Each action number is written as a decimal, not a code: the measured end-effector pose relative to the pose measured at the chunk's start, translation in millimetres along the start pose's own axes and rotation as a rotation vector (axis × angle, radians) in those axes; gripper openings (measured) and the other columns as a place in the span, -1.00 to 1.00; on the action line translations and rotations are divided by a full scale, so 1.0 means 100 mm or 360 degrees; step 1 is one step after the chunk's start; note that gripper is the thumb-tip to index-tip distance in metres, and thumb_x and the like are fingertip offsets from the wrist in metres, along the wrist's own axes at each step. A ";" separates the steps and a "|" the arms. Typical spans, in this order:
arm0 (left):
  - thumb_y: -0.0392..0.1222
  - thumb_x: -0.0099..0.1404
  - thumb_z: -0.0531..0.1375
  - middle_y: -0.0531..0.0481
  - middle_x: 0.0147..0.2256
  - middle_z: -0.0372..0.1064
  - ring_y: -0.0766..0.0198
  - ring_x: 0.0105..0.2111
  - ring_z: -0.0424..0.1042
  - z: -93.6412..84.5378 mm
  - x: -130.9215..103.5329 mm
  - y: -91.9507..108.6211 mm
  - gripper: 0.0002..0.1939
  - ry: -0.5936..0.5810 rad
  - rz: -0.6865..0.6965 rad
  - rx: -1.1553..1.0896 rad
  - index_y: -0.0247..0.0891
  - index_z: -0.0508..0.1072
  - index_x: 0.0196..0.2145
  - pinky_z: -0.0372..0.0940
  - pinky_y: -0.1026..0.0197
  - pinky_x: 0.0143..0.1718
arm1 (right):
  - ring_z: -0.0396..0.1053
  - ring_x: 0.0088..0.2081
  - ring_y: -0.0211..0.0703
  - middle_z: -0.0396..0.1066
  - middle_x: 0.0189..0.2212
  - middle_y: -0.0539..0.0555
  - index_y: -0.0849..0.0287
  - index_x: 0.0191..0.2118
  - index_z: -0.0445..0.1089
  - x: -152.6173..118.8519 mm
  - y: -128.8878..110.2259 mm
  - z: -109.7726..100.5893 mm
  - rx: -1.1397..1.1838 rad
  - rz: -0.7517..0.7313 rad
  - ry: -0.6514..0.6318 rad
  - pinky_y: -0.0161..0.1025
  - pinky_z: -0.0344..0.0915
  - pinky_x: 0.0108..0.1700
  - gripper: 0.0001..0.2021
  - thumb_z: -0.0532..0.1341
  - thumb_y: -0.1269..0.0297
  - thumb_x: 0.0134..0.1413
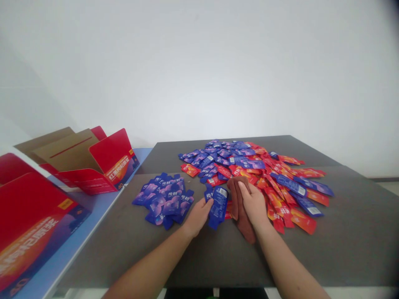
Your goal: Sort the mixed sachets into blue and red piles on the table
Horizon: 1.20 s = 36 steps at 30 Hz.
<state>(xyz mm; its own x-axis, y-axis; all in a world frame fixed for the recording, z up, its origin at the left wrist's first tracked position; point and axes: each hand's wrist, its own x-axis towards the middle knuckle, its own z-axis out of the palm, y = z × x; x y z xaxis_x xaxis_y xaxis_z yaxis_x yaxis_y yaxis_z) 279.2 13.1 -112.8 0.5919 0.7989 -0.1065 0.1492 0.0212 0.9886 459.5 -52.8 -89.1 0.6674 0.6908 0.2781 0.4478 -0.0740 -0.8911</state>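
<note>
Pinched in left hand, just below the centre of the frame: two blue pouches, overlapping. Fuller-showing one with barcode end toward the top, long axis nearly upright in the frame, lower end slanting slightly left. Bunched in right hand, just to the right: one brown cloth, long axis running from upper left to lower right. Hands apart, each closed on its load. Left of centre: one pile of blue pouches, roughly ten, too overlapped for an exact count. Centre to right: one heap, dozens of blue and red pouches, partly hidden behind cloth and right hand. Far left: at least two red boxes. Underneath pile and heap: one dark table.
</note>
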 end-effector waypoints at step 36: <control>-0.05 0.26 0.18 0.09 -0.51 0.40 0.31 -0.45 0.35 -0.14 -0.17 0.64 -0.75 0.0870 0.0497 0.0331 -0.24 0.45 -0.48 0.18 0.28 -0.36 | 0.48 -0.17 0.04 0.56 -0.22 0.08 0.15 -0.11 0.51 -0.38 -0.33 0.17 0.0969 0.0262 -0.0918 -0.10 0.37 -0.12 -0.56 0.37 0.01 -0.11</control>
<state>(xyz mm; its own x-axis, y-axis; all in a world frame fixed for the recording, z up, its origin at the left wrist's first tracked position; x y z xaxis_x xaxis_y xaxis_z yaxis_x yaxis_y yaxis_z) 267.4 9.0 -45.7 0.1533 0.9398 0.3055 0.2179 -0.3337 0.9172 409.4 -64.0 -76.0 0.2148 0.9754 0.0490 -0.1366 0.0796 -0.9874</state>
